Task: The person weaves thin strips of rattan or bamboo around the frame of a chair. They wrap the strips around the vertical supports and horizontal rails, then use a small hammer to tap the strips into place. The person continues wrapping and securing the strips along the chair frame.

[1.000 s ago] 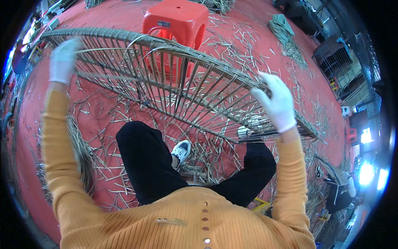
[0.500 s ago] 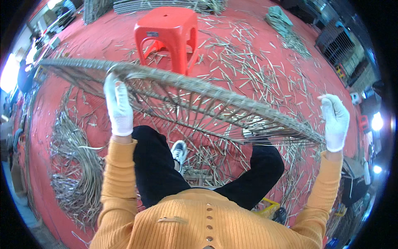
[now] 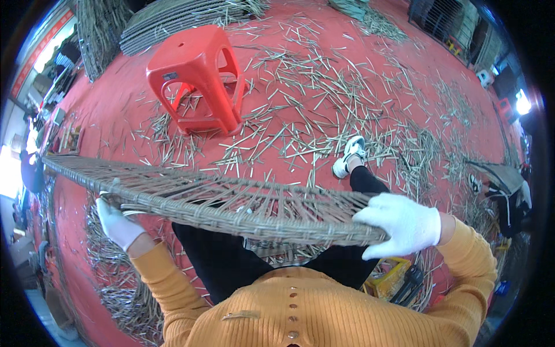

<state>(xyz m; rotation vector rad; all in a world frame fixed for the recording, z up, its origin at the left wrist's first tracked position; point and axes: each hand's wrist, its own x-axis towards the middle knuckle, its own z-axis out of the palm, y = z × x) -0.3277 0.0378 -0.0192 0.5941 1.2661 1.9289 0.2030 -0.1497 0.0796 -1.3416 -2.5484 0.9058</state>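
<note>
A long woven wicker panel (image 3: pixel 243 222) with a thick braided rim and open slats stretches across my lap, its far end reaching toward the left. White gloves cover both hands. My left hand (image 3: pixel 117 224) is closed on the near rim, left of the middle, its fingertips partly hidden by the weave. At the right end of the panel, my right hand (image 3: pixel 402 225) grips the rim, fingers over the top and thumb below.
A red plastic stool (image 3: pixel 199 78) stands ahead on the red floor, among scattered cut strips (image 3: pixel 324 87). Bundled strips (image 3: pixel 124 289) lie at the left. Stacked woven panels (image 3: pixel 179 23) rest at the back. A yellow box (image 3: pixel 390 277) with a dark tool sits near my right thigh.
The panel has come down and nearer to me, tipping over. My right hand, apart from it before, now grips its right end. My right foot appears farther out, and the view has shifted.
</note>
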